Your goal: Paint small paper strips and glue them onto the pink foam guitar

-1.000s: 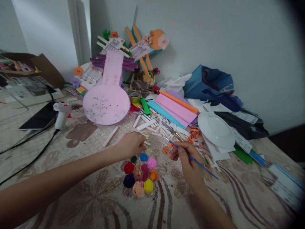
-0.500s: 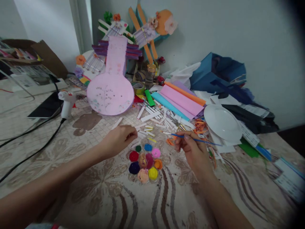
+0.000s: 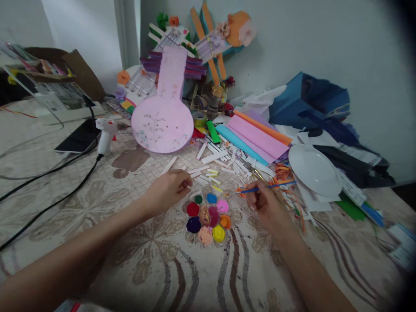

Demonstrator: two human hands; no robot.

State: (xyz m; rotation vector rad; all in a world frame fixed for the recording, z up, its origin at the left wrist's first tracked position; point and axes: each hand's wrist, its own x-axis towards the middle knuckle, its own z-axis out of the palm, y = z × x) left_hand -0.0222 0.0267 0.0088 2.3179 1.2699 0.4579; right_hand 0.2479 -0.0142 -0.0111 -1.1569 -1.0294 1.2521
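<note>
My right hand (image 3: 264,206) grips a thin blue paintbrush (image 3: 269,186) that lies almost level, its tip pointing left toward a round paint palette (image 3: 208,216) with several coloured wells. My left hand (image 3: 169,190) rests on the patterned cloth just left of the palette with its fingers curled in; what they pinch, if anything, is hidden. Small white paper strips (image 3: 208,171) lie scattered just beyond both hands.
A pink guitar-shaped cutout (image 3: 164,117) leans at the back among other paper crafts. Coloured foam sheets (image 3: 253,136), a white plate (image 3: 313,169) and a blue bag (image 3: 308,102) sit to the right. A glue gun (image 3: 105,132), its black cable and a phone (image 3: 78,138) lie left.
The brush has swung from slanting down-right to almost level, tip toward the palette. My left hand has closed and drawn slightly back. The view has shifted, so everything sits further right.
</note>
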